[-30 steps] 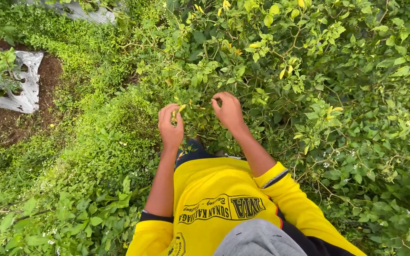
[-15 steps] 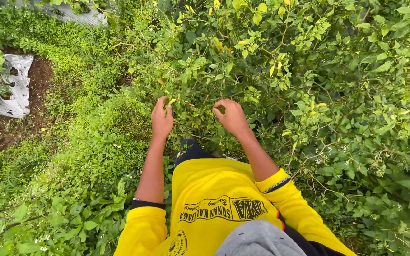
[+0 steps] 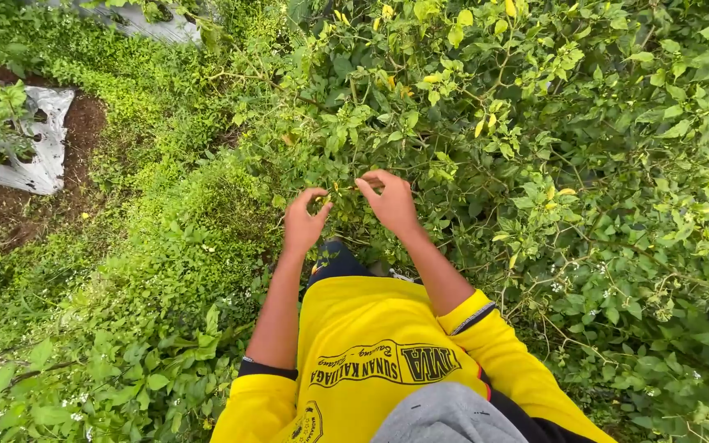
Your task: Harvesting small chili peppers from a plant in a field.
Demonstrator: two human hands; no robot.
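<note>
left hand (image 3: 304, 221): it is reaching into the bush at chest height, fingers curled and pinching together at the tips around something small and yellow; i cannot tell exactly if it is a pod or a leaf.
right hand (image 3: 391, 202): it is hovering just beside the left one, palm turning down, fingers bent and gathering around a thin twig; the thumb and first finger seem to be closing on it, but what is between them is hidden by the leaves.
pepper bush (image 3: 494, 164): it is standing right in front of the person, dense and green, filling the whole right and upper side of the view; both hands are touching its outer leaves.
yellow pods (image 3: 479, 127): small pointed ones are hanging here and there among the leaves, mostly above and to the right of the hands, well apart from them.
yellow shirt (image 3: 371, 353): the person is wearing it, long sleeves pushed up on the forearms, at the bottom of the view.
ground weeds (image 3: 166, 230): low green plants are covering the path on the left.
grey plastic sheet (image 3: 43, 156): it is lying on brown soil at far left, with young plants growing through it.
</note>
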